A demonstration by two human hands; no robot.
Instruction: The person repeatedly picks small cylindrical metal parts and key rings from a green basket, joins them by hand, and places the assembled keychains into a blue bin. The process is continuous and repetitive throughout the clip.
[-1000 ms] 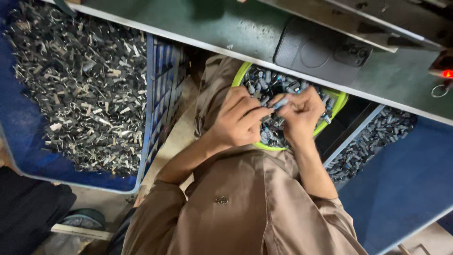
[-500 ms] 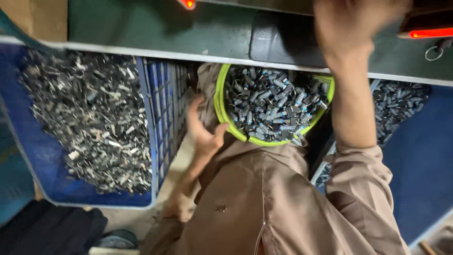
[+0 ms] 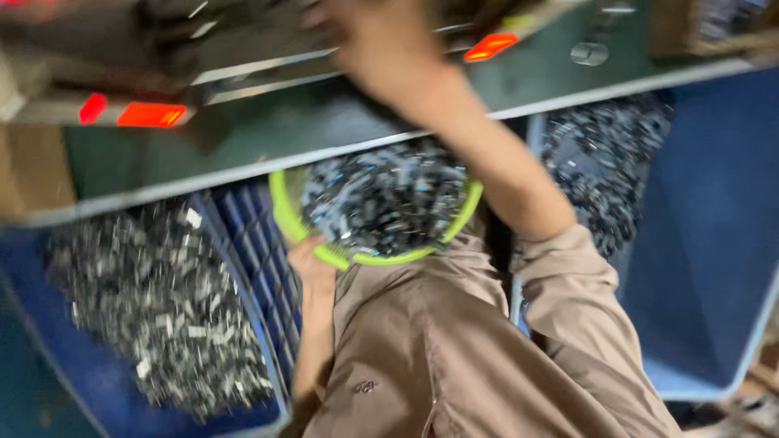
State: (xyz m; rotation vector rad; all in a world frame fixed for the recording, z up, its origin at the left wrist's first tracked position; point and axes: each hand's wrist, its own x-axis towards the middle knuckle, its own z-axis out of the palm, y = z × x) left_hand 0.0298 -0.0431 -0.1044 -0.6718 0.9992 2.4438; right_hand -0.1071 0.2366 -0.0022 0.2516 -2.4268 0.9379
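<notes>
Basket (image 3: pixel 286 212), green-rimmed and full of small metal parts (image 3: pixel 381 199), sits in lap under tabletop (image 3: pixel 324 122); left hand (image 3: pixel 304 259) cups its rim, right hand (image 3: pixel 369 40) raised to tabletop, blurred, grip unclear; most parts apparently unhandled.

We see a dark green metal workbench (image 3: pixel 324 122) edged in grey, with glowing orange-red lights (image 3: pixel 150 114) on it.

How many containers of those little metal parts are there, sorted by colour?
Blue crates: 2, one at the left and one at the right, both holding small metal parts.
Green round basket: 1, on the lap, with the left hand at its rim.
Total: 3 containers.
</notes>
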